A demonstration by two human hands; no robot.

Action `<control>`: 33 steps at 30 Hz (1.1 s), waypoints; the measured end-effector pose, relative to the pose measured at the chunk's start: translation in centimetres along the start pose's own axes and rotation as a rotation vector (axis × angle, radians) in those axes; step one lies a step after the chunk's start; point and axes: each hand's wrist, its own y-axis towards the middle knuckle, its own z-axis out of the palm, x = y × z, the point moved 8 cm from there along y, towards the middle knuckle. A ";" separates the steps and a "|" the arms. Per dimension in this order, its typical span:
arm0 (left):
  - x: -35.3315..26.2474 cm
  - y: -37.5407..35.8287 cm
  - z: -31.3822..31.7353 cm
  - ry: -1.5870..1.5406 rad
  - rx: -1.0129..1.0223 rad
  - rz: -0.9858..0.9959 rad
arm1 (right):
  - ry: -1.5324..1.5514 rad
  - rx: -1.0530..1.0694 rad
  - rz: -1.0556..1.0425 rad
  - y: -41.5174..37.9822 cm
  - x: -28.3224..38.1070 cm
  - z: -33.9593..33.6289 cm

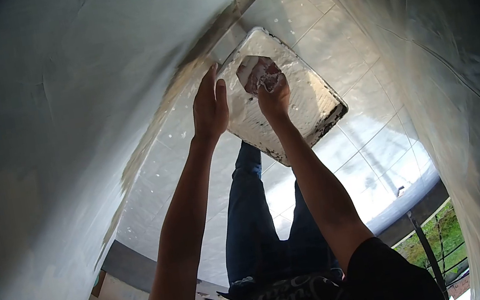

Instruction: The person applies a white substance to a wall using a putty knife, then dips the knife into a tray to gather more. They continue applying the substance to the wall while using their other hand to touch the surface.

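A worn, whitish square slab [307, 98] with dark chipped edges lies in front of me, over the tiled floor. My right hand [275, 99] is closed, thumb on top, on the near edge of a reddish-brown angular piece [249, 72] smeared with white material, which overlaps the slab's middle. What this piece is made of does not show. My left hand [211, 107] is held at the slab's left edge, fingers stretched up and thumb apart, with nothing in it.
A grey plastered wall [87, 99] rises on the left. Translucent plastic sheeting [453, 66] hangs on the right. Light floor tiles [364, 99] with white specks surround the slab. My jeans-clad legs [250, 211] stand just below it, and a dark post [425, 246] is at lower right.
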 end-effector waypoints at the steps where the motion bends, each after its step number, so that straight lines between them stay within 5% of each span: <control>1: 0.4 0.3 0.2 0.007 0.011 0.003 | -0.008 -0.001 -0.007 0.2 0.2 0.5; 20: 2.3 1.0 1.7 -0.028 0.059 -0.012 | 0.001 -0.046 -0.027 1.3 -0.3 3.4; 33: 2.3 1.3 1.8 0.038 0.042 0.016 | 0.200 0.011 0.193 -0.2 -3.7 4.7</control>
